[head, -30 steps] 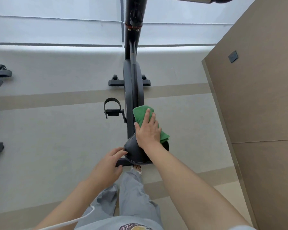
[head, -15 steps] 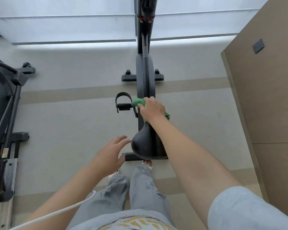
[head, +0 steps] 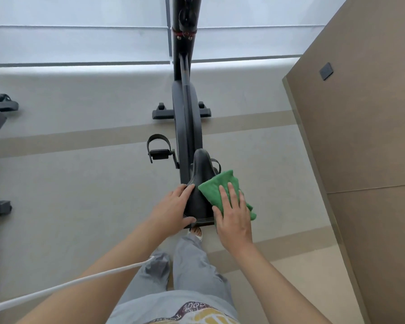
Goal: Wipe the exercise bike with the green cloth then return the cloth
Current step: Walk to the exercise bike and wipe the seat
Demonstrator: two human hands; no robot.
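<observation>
A: We're looking straight down on the black upright exercise bike (head: 185,127), and the right hand (head: 233,218) lies flat on the folded green microfibre cloth (head: 222,190), fingers straight, pressing it onto the right side of the black padded saddle (head: 200,183).

B: And we see the left hand (head: 171,210) on the saddle's left edge, its grip wrapped around the rim: fingers on top, thumb along the rear edge.

A: The cloth overhangs the saddle's right side. Any writing for us?

B: We have print on the shirt (head: 185,312) at the bottom, but it's too warped to read. No brand that we can make out on the bike frame.

A: A black strapped pedal (head: 158,148) sticks out left of the frame, and a white cable (head: 68,286) crosses the left forearm.
</observation>
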